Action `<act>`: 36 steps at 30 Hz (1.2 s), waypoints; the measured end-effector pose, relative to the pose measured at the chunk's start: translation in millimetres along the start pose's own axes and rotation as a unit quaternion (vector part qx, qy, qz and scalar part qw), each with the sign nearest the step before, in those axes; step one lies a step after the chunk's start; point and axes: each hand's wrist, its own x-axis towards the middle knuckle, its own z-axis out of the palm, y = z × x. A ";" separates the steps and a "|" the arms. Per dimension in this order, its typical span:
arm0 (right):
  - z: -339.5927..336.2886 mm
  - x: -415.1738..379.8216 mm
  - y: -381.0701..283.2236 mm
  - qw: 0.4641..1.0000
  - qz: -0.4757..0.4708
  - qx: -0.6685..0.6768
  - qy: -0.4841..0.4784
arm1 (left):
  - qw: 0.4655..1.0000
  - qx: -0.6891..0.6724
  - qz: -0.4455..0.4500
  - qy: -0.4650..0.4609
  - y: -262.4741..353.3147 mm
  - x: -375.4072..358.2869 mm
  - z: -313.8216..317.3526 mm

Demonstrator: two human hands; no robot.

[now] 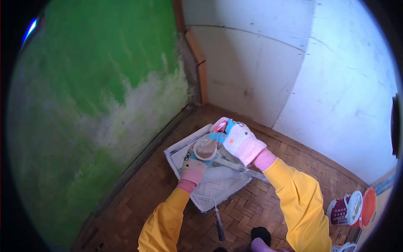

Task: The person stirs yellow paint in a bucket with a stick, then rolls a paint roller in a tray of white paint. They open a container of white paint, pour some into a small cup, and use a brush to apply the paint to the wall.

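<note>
My left hand [194, 164], in a patterned knit glove, is closed around a small round plastic tub [205, 150] with a pale rim and brownish inside. Just up and to the right, my right hand [242, 142], gloved alike, has its fingers closed on a white-and-red lid-like piece [220, 126], partly hidden by the glove. Both hands are over a white paint tray [203, 203] on the floor. In the tray lies a white paint roller [222, 174], whose wire frame and dark handle [219, 224] reach past the near edge. A pale, flat-ended tool [257, 174] rests across the tray's right side.
A green, patchily coated wall [126, 63] rises on the left and pale panels [260, 54] stand ahead. The floor is woven matting [260, 210]. At the lower right are a maroon-and-white bucket [342, 210] and an orange bucket [369, 208]. A dark-socked foot [261, 235] is near.
</note>
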 end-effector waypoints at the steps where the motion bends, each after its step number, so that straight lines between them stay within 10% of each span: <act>1: -10.6 -6.3 -1.7 0.999 0.006 -0.032 -0.009 | 1.000 -0.003 0.016 0.008 9.3 2.0 -1.4; 3: -39.8 -21.0 -10.6 0.997 0.064 -0.044 0.001 | 0.994 0.032 0.101 -0.026 37.2 8.1 -38.4; 4: -49.1 -25.9 -3.2 0.997 0.067 -0.029 0.000 | 0.968 -0.122 0.131 0.178 53.6 19.6 -59.8; 5: -61.8 -33.2 0.7 0.997 0.071 -0.015 0.001 | 0.963 -0.129 0.152 0.184 72.9 23.3 -81.5; 7: -92.8 -52.6 2.2 0.994 0.107 -0.014 0.025 | 0.815 -0.578 -0.032 0.023 109.0 31.0 -115.7; 11: -154.5 -113.7 0.6 0.971 0.194 -0.089 0.107 | 0.814 -0.580 0.027 -0.029 171.7 45.9 -139.9; 14: -189.2 -189.4 18.0 0.968 0.210 -0.067 0.119 | 0.652 -0.734 -0.038 -0.184 222.2 50.7 -156.5; 16: -209.4 -233.5 64.1 0.982 0.133 -0.038 0.129 | 0.715 -0.676 0.027 -0.174 259.0 75.1 -173.8; 21: -216.5 -289.2 32.8 0.916 0.356 0.001 0.184 | 0.791 -0.593 0.116 -0.093 351.9 71.5 -200.3; 36: -388.2 -384.2 183.5 0.793 0.435 -0.046 0.425 | 0.685 -0.688 0.157 -0.183 634.9 136.3 -239.8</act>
